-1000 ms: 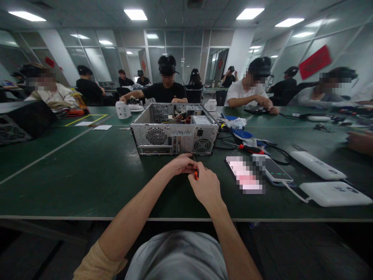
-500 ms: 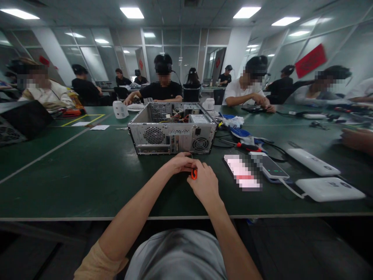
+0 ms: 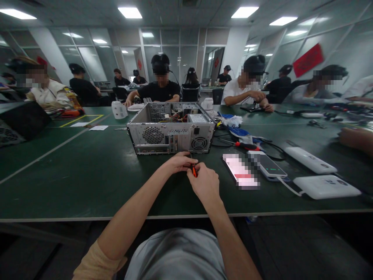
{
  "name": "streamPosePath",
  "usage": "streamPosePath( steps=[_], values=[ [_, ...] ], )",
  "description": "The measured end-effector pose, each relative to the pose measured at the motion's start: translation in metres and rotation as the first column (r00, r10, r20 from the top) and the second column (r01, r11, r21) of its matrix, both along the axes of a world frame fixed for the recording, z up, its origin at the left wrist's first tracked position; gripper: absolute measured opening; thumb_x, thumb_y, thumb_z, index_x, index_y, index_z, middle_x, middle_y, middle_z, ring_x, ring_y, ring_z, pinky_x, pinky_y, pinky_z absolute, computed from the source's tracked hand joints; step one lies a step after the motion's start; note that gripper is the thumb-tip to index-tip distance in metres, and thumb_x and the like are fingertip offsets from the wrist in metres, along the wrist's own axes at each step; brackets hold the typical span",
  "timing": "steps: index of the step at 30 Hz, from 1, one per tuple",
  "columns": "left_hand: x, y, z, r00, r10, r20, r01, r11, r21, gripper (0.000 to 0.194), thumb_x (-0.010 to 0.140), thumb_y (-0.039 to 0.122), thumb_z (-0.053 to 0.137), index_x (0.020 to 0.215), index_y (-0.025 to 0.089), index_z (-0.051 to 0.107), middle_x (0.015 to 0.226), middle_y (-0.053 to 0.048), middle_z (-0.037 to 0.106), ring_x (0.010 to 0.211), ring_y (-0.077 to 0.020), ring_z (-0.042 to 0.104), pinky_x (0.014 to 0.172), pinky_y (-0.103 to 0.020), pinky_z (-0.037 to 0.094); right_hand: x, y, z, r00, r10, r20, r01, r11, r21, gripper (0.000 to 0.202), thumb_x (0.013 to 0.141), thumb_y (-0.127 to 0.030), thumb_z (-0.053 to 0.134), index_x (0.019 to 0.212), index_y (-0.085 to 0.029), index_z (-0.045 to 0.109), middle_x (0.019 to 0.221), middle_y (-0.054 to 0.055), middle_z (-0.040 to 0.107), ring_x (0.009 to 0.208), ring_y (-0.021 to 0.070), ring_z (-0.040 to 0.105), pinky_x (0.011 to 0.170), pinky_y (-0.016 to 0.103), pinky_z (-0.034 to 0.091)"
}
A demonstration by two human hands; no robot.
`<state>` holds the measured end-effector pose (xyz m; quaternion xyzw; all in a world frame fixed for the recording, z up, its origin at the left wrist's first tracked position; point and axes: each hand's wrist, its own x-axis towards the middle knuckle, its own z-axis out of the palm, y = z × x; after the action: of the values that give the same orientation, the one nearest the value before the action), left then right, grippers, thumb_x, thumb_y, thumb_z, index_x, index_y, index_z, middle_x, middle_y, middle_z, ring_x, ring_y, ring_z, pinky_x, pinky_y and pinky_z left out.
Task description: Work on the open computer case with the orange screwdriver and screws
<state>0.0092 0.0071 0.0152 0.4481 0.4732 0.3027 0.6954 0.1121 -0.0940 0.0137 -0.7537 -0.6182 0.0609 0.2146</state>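
An opened metal computer case (image 3: 190, 134) stands on the green table with its rear panel towards me, showing vent holes, slots and a fan grille. Close in front of its lower edge, my right hand (image 3: 206, 182) is closed around the red-and-black handle of a screwdriver (image 3: 194, 170). The thin shaft points away from me, towards the bottom of the case. My left hand (image 3: 177, 162) meets it from the left, its fingers closed about the shaft. Fingers hide part of the shaft, and I cannot tell whether the tip touches anything.
To my right lie a phone (image 3: 239, 171), a white power bank with a cable (image 3: 269, 165), and two more white power banks. Another red-and-black screwdriver (image 3: 247, 146) lies among cables and blue items. A black case (image 3: 23, 120) stands far left. Co-workers sit across the table.
My right hand has turned the screwdriver handle, which now shows at a different angle between the fingers. The left hand stays almost in place, and the view has shifted slightly.
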Motion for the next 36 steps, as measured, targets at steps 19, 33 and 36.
streamPosePath(
  steps=[19, 33, 36],
  values=[
    [-0.002, 0.000, -0.002, 0.998, 0.057, -0.007, -0.057, 0.998, -0.014, 0.109, 0.058, -0.003, 0.085, 0.152, 0.014, 0.033, 0.098, -0.009, 0.075, 0.071, -0.0166, 0.072, 0.071, -0.029, 0.062, 0.002, 0.000, 0.001, 0.998, 0.049, 0.035, -0.050, 0.998, 0.026, 0.035, 0.094, -0.050, 0.052, 0.107, -0.018, 0.056, 0.107, 0.014, 0.069, 0.104, 0.0305, 0.065, 0.075, 0.034, 0.046],
    [0.000, -0.006, 0.002, 0.997, 0.050, -0.065, -0.045, 0.996, 0.079, 0.095, 0.069, 0.003, 0.081, 0.152, 0.010, 0.035, 0.111, -0.013, 0.073, 0.074, -0.0164, 0.071, 0.065, -0.027, 0.062, 0.008, 0.003, 0.002, 1.000, -0.010, 0.004, 0.011, 0.998, -0.067, 0.025, 0.092, -0.039, 0.054, 0.102, -0.017, 0.058, 0.096, 0.014, 0.071, 0.095, 0.0300, 0.069, 0.078, 0.035, 0.044],
    [-0.001, -0.004, -0.002, 0.997, 0.045, -0.069, -0.038, 0.994, 0.098, 0.096, 0.070, 0.005, 0.081, 0.153, 0.012, 0.034, 0.110, -0.012, 0.074, 0.076, -0.0159, 0.071, 0.066, -0.025, 0.061, 0.010, 0.005, -0.002, 1.000, 0.015, 0.024, -0.014, 0.998, -0.056, 0.029, 0.097, -0.040, 0.046, 0.101, -0.015, 0.061, 0.097, 0.015, 0.072, 0.094, 0.0302, 0.069, 0.078, 0.035, 0.045]
  ],
)
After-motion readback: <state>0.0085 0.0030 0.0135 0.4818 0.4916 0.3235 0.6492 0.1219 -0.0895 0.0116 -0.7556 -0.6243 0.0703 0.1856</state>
